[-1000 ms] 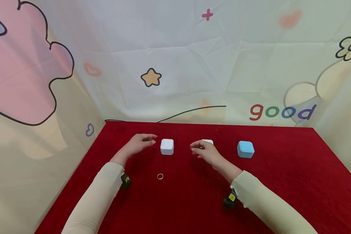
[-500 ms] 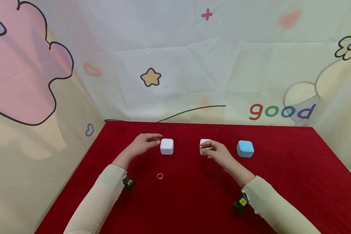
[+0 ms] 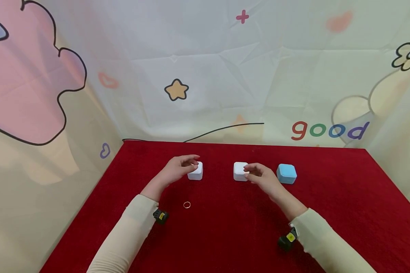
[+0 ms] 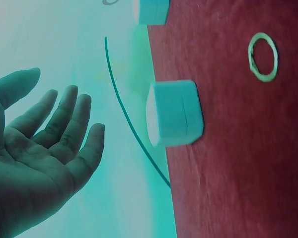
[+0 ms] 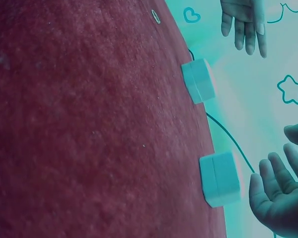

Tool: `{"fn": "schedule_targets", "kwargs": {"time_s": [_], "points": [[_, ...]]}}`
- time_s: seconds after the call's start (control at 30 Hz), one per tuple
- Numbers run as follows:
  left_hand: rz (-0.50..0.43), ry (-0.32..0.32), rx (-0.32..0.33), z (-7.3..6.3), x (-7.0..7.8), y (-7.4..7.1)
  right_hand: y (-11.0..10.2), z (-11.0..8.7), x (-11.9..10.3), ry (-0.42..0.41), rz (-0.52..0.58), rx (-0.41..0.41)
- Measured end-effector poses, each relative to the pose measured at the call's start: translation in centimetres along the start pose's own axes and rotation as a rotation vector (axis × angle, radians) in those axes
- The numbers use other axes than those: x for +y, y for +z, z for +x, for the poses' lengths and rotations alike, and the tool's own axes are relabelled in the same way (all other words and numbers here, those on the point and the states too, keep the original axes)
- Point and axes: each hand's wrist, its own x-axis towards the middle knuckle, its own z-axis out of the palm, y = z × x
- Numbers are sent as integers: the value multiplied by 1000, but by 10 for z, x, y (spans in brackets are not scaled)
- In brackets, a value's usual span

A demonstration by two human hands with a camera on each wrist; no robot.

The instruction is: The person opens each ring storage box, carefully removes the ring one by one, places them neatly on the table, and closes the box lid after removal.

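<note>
My left hand (image 3: pixel 178 169) hovers above the left white box (image 3: pixel 196 175), a small rounded cube whose top it partly covers in the head view. In the left wrist view that box (image 4: pixel 178 114) shows a thin seam and stands apart from the hand (image 4: pixel 44 153), whose fingers are loosely bent. My right hand (image 3: pixel 264 179) hangs over the right edge of the second white box (image 3: pixel 239 171); the right wrist view shows a gap between the fingers and the box (image 5: pixel 220 178). Both hands hold nothing. A thin ring (image 3: pixel 186 204) lies on the cloth, nearer to me.
A light blue box (image 3: pixel 287 174) of similar shape stands right of the white ones, beside my right hand. Red cloth (image 3: pixel 218 235) covers the table. Behind it hangs a printed curtain (image 3: pixel 212 76). Each wrist carries a small dark camera (image 3: pixel 161 216).
My left hand has moved right, from beside the left white box to over it. The right hand has also shifted right, uncovering most of the second white box. Boxes and ring stay put.
</note>
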Motion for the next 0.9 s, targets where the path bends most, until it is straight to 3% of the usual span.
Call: {"fn": "schedule_targets", "kwargs": {"time_s": [0.37,0.6,0.9], "points": [[-30,3,-20,8,10,29,-9,3,2,35,-23,27],[-57,7,-3,20,23,53,-12,3,1,32,-33,39],[-77,-17,-39,38,28,76,-19,6,3,52,-55,51]]}}
